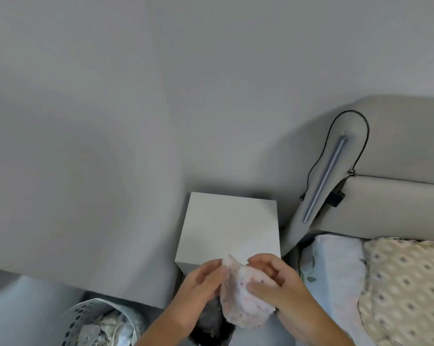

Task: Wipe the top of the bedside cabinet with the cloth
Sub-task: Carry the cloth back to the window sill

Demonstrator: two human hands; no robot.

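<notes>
Above the white cabinet top (228, 228), both hands' fingers (263, 287) pinch the cloth (243, 295) hanging lengthwise

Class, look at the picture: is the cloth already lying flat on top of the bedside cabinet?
No: the cloth is held bunched between the left hand and right hand, in front of the bedside cabinet.

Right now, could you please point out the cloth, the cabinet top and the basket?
cloth (243, 295): head view, on the spotted middle between the hands.
cabinet top (229, 226): head view, on its bare white centre.
basket (86, 313): head view, on its perforated wall.
</notes>
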